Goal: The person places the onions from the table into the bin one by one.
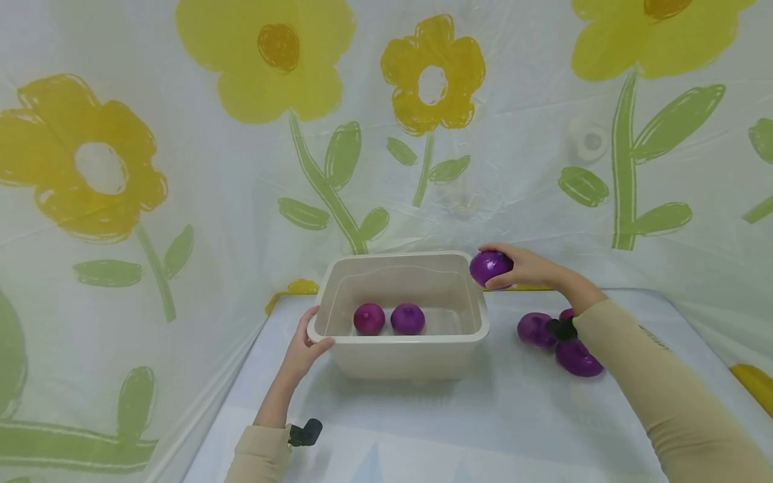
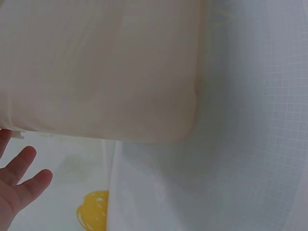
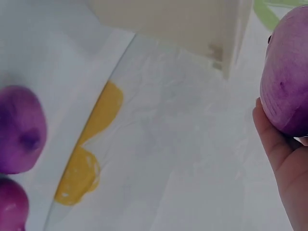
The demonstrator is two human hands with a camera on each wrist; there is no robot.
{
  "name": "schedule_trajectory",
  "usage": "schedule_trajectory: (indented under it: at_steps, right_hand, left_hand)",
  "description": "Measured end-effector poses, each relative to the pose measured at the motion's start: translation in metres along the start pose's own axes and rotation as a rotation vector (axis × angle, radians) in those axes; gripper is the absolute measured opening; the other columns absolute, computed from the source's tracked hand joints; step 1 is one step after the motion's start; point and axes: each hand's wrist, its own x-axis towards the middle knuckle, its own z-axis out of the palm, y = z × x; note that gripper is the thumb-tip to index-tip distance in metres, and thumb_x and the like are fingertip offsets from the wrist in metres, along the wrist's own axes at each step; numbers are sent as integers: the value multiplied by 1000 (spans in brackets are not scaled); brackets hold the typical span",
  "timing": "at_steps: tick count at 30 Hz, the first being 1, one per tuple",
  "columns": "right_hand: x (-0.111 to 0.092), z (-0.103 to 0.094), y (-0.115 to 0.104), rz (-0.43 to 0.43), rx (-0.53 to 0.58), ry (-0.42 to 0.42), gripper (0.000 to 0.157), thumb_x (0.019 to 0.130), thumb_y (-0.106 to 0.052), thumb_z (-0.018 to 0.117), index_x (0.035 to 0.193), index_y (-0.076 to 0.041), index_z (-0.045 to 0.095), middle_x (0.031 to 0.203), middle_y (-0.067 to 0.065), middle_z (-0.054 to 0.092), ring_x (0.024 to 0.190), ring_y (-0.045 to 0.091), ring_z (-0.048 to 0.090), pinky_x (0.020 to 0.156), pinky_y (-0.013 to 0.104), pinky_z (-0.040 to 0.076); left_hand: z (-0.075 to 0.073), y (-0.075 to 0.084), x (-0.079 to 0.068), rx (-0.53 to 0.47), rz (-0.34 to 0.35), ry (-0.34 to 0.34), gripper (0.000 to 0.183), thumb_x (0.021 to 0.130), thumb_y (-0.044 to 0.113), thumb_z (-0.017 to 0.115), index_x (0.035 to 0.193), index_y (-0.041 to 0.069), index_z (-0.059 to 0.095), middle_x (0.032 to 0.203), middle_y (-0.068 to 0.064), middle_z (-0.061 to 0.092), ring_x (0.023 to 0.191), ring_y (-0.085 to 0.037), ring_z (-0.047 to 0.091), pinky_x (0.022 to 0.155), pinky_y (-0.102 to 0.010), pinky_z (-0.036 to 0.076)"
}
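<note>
My right hand (image 1: 524,267) grips a shiny purple onion (image 1: 490,267) above the right rim of a beige plastic bin (image 1: 398,359). In the right wrist view, the streaked onion (image 3: 288,72) rests against the fingers (image 3: 269,134). At the bin's front left corner, my left hand (image 1: 300,350) holds the rim, thumb on the front edge and fingers along the left side. The left wrist view shows some of its fingers (image 2: 36,186) spread beside the bin wall (image 2: 106,72). Two more purple onions (image 1: 369,319) (image 1: 407,319) lie apart on the bin's floor.
Several purple onions (image 1: 578,357) lie clustered on the white table (image 1: 423,436), right of the bin and partly behind the right forearm. A white curtain (image 1: 513,168) with yellow flowers hangs behind the table. Each sleeve cuff carries a small black device (image 1: 306,433).
</note>
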Motion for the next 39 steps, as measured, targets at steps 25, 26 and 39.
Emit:
schedule_trajectory:
  at_steps: [25,26,39]
  right_hand:
    - [74,40,-91,-90,-125,-90,77,75,-39,69,140,-21,32,137,9,41,116,27,47,94,43,43]
    - [75,42,-93,-95,-125,-96,77,75,-39,70,140,-20,32,137,10,41,115,27,47,94,43,43]
    - [78,54,-102,-126,-67,-148,78,79,-28,69,143,-13,27,148,8,27,132,36,30,104,50,32]
  left_hand:
    - [0,18,-6,10,-37,-11,74,85,11,62,144,13,17,149,-17,19,133,-38,26,102,-53,33]
    - [1,18,-6,12,-39,-12,74,85,11,62,144,13,17,149,-17,19,133,-38,26,102,-53,33]
    - [1,1,1,38,-7,9,75,84,18,64,143,18,18,149,-13,22,134,-36,26,102,-54,34]
